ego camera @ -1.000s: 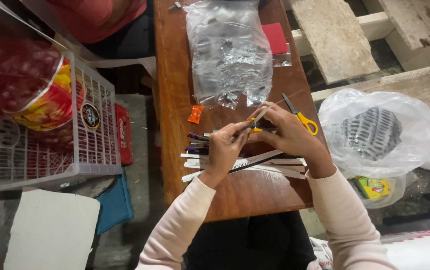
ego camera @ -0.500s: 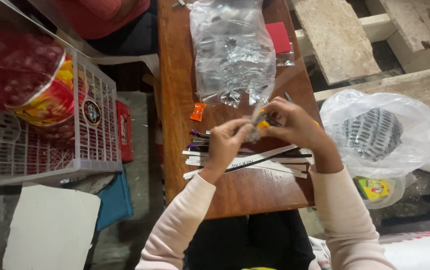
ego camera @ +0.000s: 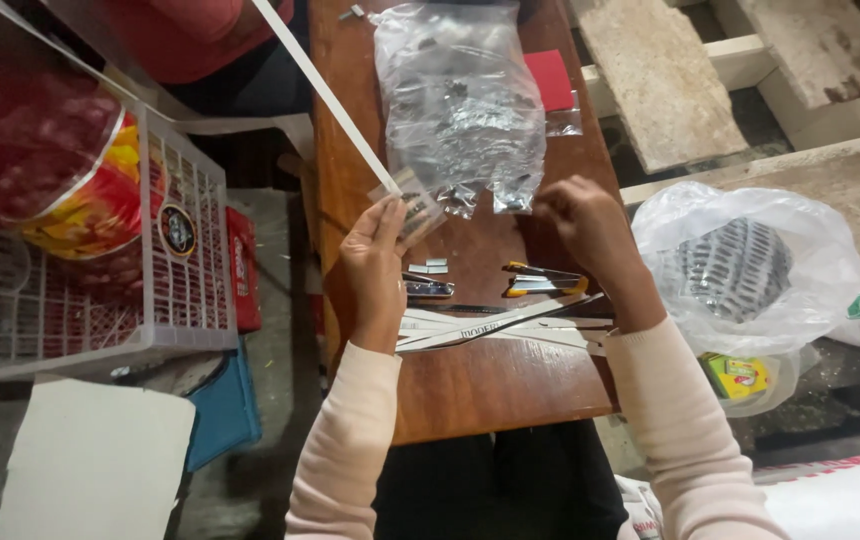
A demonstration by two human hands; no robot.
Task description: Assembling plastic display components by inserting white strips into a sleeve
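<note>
The left hand (ego camera: 375,265) pinches a long white strip (ego camera: 325,95); the right hand (ego camera: 585,225) (fingers curled) touches the clear bag (ego camera: 460,100).

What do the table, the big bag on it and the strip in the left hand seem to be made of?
Table: wood, reddish-brown with a slight sheen; grain lines show.
Bag: thin clear plastic film, crinkled and glossy, its small dark contents showing through.
Strip: white, flat and matte, held by the left hand; probably plastic strapping or stiff paper, the look leaves it open.

Crinkled glossy plastic bag (ego camera: 460,110), wooden table (ego camera: 490,380)
</note>
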